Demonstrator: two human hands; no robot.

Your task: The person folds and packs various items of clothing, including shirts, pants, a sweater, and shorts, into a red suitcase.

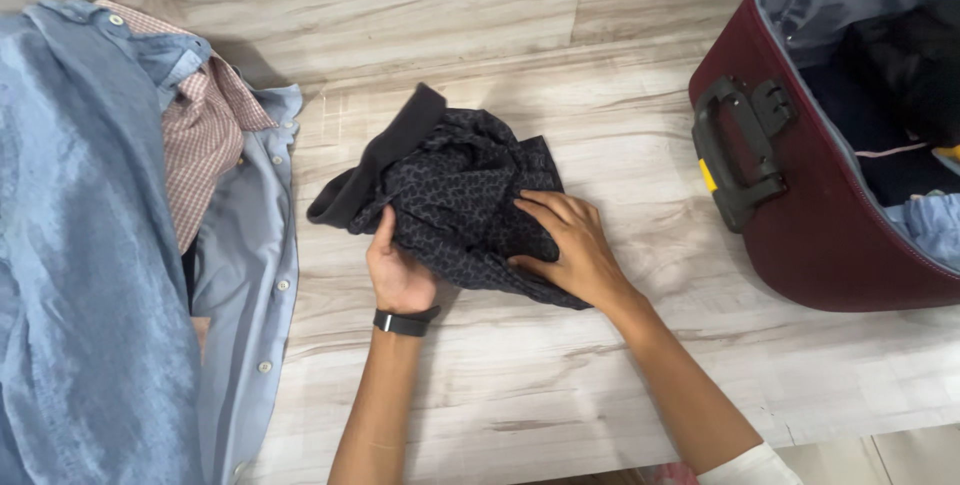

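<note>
A dark patterned garment with a plain black waistband lies bunched on the pale wood-look floor. My left hand, with a black band on its wrist, grips the garment's near left edge from below. My right hand lies on top of the garment's near right part, fingers spread and pressing the cloth down.
A light blue button shirt lies spread at the left with a red checked shirt inside it. An open maroon suitcase with a black handle stands at the right, holding dark clothes.
</note>
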